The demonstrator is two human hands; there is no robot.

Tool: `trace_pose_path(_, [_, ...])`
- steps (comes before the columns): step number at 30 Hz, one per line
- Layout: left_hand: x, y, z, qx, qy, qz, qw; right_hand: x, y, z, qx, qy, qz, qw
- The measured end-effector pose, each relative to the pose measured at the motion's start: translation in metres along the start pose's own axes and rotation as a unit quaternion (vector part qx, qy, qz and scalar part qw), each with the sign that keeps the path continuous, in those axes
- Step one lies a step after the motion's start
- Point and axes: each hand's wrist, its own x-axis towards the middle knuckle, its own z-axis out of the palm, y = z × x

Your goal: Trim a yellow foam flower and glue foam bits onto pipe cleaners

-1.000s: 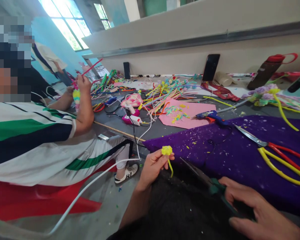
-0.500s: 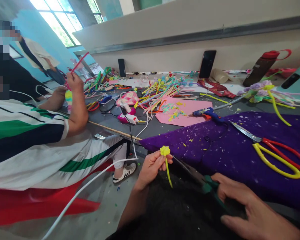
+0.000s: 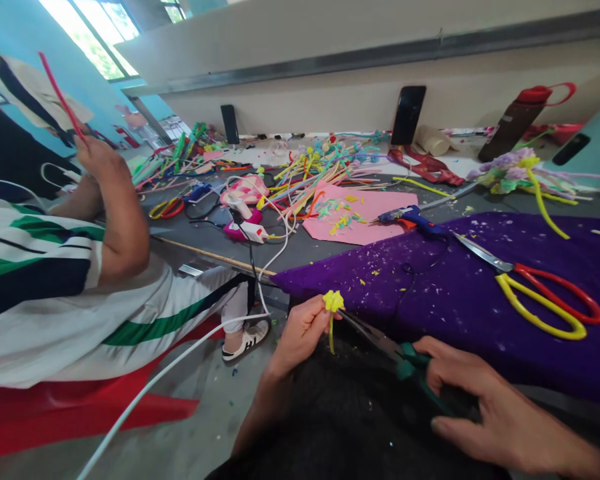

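Note:
Between the fingertips of my left hand [image 3: 303, 333] is a small yellow pipe-cleaner flower [image 3: 333, 301], its thin yellow stem hanging down. My right hand [image 3: 480, 400] is wrapped round the dark green handles of a pair of scissors [image 3: 380, 341]. Their blades point left, with the tips right beside the flower at my left fingers. Whether the tips touch it I cannot tell. Both hands are above my dark lap, just in front of the purple cloth [image 3: 360, 280].
On the purple cloth lie scissors with red and yellow handles [image 3: 517, 273]. A blue glue gun [image 3: 405, 215] rests by pink paper [image 3: 365, 230] with clippings. Behind are piled pipe cleaners [image 3: 325, 173], a phone [image 3: 409, 115] and a bottle [image 3: 515, 123]. A white cable [image 3: 180, 363] crosses left, beside a co-worker [image 3: 113, 213].
The view has shifted slightly, so the table things appear further left. My hands keep their hold on the flower and scissors. The co-worker's raised hand, with a red pipe cleaner, has moved left.

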Motion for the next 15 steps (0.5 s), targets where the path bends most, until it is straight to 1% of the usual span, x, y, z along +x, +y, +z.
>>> trace_pose_path(3, [0.0002,-0.0005,-0.0002,0.036,0.003,0.022,0.999,-0.0003,-0.0002,-0.0009,0.008,0.002,-0.006,1.000])
trace_pose_path(6, [0.0006,-0.0024,-0.0002,0.050,0.001,0.036,0.998,-0.0005,-0.0015,-0.0022,0.017,-0.006,-0.012,1.000])
trace_pose_path(12, [0.0013,-0.0044,0.0001,0.023,-0.014,0.037,0.999,-0.0042,-0.0008,-0.0017,0.026,0.006,0.005,1.000])
trace_pose_path(15, [0.0015,-0.0031,0.0004,0.032,-0.018,0.040,0.998,-0.0044,-0.0015,-0.0026,0.030,0.007,0.005,1.000])
